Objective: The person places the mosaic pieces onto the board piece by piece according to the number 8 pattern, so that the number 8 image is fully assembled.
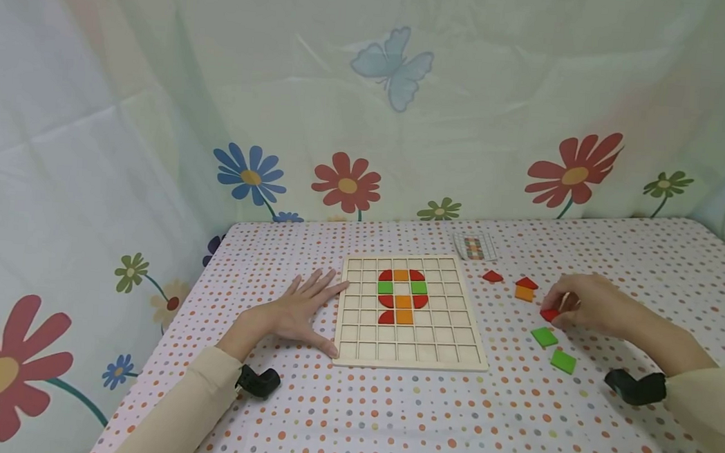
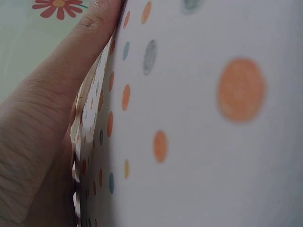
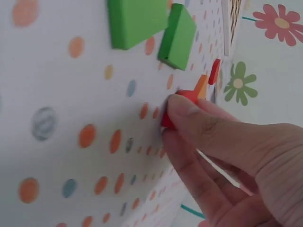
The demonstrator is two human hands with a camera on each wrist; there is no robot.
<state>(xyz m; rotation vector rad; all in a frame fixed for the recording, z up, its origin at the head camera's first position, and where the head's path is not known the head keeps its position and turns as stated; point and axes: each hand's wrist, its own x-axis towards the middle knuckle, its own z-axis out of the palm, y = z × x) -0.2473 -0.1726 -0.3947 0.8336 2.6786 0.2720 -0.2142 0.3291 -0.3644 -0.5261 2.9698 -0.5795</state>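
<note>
Head view: wooden grid board (image 1: 437,337) lies flat on the dotted cloth (image 1: 388,422), approx. midway btwn both hands. L hand (image 1: 301,313) is spread wide & holds nothing; it rests on the cloth at the board's L side, index fingertip at the L edge, thumb tip at the near L corner. R hand (image 1: 594,306) is well off the board's R side, grip narrow, thumb & fingertip pinching a red pc (image 1: 549,314); can't tell if that pc touches the cloth. R wrist view shows the same pinch up close. Set in the board's cells, far row first: red, orange (image 1: 401,274), red; then a green tile (image 1: 385,287) & another green either side of a bare cell; then red, orange, red; then red on the L w/ orange next to it. Loose stuff, all off the board's R side: a small red tile (image 1: 492,277) just beside the edge; farther out, an orange tile (image 1: 524,293) w/ a red one at its far side; two green loose pcs (image 1: 544,337), one a bit farther from the board & nearer the person. Pattern card (image 1: 476,247) sits just past the board's far R corner. Flowered backdrop (image 1: 502,76) hangs beyond the board & to its L. L wrist view: mostly dotted cloth, part of the hand, thin sliver of board edge.
</note>
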